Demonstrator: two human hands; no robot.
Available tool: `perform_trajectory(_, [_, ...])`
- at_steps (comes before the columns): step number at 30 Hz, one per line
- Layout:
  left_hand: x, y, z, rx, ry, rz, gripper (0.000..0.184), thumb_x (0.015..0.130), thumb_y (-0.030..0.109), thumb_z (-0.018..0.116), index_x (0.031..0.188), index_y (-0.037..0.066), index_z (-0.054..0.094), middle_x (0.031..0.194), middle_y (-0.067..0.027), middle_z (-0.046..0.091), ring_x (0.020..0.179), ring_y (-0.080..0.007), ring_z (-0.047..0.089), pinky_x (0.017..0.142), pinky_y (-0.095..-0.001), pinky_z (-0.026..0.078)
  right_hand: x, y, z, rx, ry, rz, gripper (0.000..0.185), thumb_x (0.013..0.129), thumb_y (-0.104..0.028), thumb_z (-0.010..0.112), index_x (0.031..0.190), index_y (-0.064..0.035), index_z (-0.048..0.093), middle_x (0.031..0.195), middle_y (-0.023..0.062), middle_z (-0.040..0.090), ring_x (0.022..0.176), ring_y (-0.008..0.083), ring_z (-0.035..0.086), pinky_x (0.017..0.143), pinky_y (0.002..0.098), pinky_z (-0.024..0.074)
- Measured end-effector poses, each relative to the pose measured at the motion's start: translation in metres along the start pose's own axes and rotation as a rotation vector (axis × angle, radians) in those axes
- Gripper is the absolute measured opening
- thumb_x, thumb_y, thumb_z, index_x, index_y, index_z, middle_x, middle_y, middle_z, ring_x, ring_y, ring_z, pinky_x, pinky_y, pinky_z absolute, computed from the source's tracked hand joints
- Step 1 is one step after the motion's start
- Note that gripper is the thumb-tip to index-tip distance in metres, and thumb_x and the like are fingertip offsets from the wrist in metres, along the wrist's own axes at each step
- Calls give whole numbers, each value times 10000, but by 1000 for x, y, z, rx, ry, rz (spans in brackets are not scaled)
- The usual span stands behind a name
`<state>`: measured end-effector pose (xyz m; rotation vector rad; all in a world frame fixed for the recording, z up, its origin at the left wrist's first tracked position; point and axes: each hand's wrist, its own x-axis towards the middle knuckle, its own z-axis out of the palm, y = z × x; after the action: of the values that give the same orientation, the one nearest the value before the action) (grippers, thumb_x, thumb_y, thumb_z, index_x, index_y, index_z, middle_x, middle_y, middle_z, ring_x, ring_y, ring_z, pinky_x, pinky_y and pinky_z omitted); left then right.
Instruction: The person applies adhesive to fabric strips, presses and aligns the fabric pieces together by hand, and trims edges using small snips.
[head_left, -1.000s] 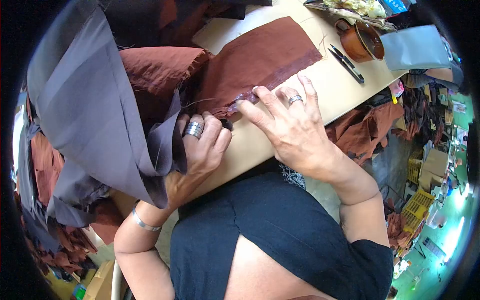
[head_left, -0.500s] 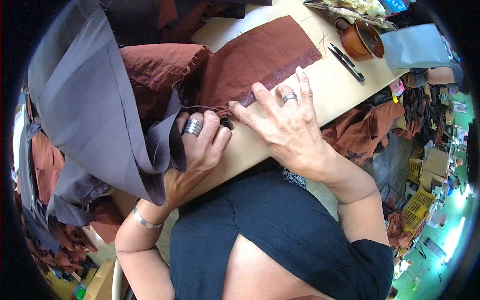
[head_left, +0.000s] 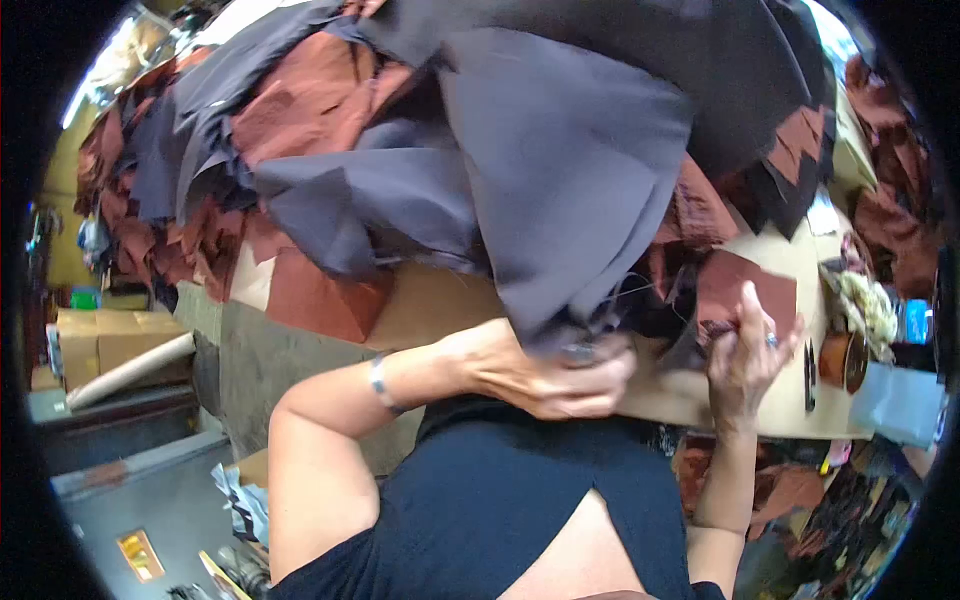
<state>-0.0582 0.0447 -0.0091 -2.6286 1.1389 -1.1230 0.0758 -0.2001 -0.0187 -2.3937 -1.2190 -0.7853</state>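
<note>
My left hand [head_left: 575, 378] is at the front edge of the table, its fingers curled and blurred by motion, closed on the lower end of the dark grey fabric [head_left: 570, 170]. To the right, my right hand [head_left: 748, 350] lies over the reddish-brown fabric [head_left: 750, 285] with some fingers stretched out; its thumb side is blurred. Loose threads and dark cloth lie between the two hands. What is beneath my right fingertips is hidden.
A brown mug [head_left: 843, 362] and black pens [head_left: 810, 377] are on the table [head_left: 440, 310] at the right, beside a light blue pouch [head_left: 900, 402]. More grey and rust fabric is heaped behind and left. Cardboard boxes [head_left: 120, 345] stand at the far left.
The view has swung to the left and shows more of the fabric heap. My left hand has pulled away from my right hand, still with the grey fabric.
</note>
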Motion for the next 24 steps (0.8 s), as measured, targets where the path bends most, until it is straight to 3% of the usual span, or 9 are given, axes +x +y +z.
perform_trajectory(3, [-46,-31,-25,285,-84,-395,352,737,123,578,1087,164,581,1105,-24,597,1084,-267,576,1009,-526,346,12,5,-21,-40,53,-19,547,678,113,511,1210,-17,492,1129,106,623,916,246,631,1094,586,206])
perform_trajectory(6, [-70,-56,-57,473,-330,-826,509,712,3,547,1203,139,563,1074,-40,616,1061,-265,577,1049,-519,288,18,16,-37,-74,84,37,452,709,127,470,1152,40,497,1110,168,603,1199,440,439,1047,544,282])
perform_trajectory(9, [-53,-59,-107,169,-266,-949,482,658,-73,519,1097,92,630,968,-87,642,943,-268,611,908,-411,448,53,8,-69,5,80,46,401,738,128,461,1133,75,499,1106,179,587,1242,447,400,1030,516,299])
perform_trajectory(11, [-45,-63,-140,59,-121,-990,443,652,-74,511,1046,75,649,934,-100,644,906,-276,621,844,-381,478,83,-3,-86,167,146,119,428,769,115,487,1195,78,499,1056,178,584,1220,378,442,1002,474,350])
perform_trajectory(14, [-29,-73,-188,54,-160,-1042,382,656,-63,497,982,46,664,897,-121,645,860,-289,630,773,-343,497,145,-19,-89,235,111,-78,486,768,86,522,1247,4,504,967,134,591,1136,305,506,967,396,382])
perform_trajectory(19, [-68,-138,-254,177,-291,-1111,344,712,-50,434,976,9,645,911,-149,639,908,-284,624,834,-335,469,289,-85,-34,438,-222,-277,433,791,-2,517,1220,-61,528,784,137,554,763,266,557,744,370,446])
perform_trajectory(22, [-117,-207,-325,680,-314,-1047,397,748,-87,387,1031,30,640,1047,-149,647,1023,-264,616,915,-323,453,405,-106,43,379,-12,-416,552,762,32,494,1299,-94,468,886,168,601,830,304,592,761,384,453])
perform_trajectory(23, [-135,-230,-351,912,-218,-1064,451,784,-66,389,1149,95,599,1075,-158,640,1040,-291,607,903,-362,469,418,-166,-4,131,-30,-371,352,828,-23,490,1178,10,513,1160,234,561,961,362,587,832,427,456])
perform_trajectory(24, [-149,-249,-384,1175,-259,-963,456,812,-31,404,1210,133,555,1098,-160,631,1044,-311,597,883,-387,478,465,-171,16,131,329,-465,295,830,-66,488,1113,3,531,1048,246,583,916,383,593,792,440,463])
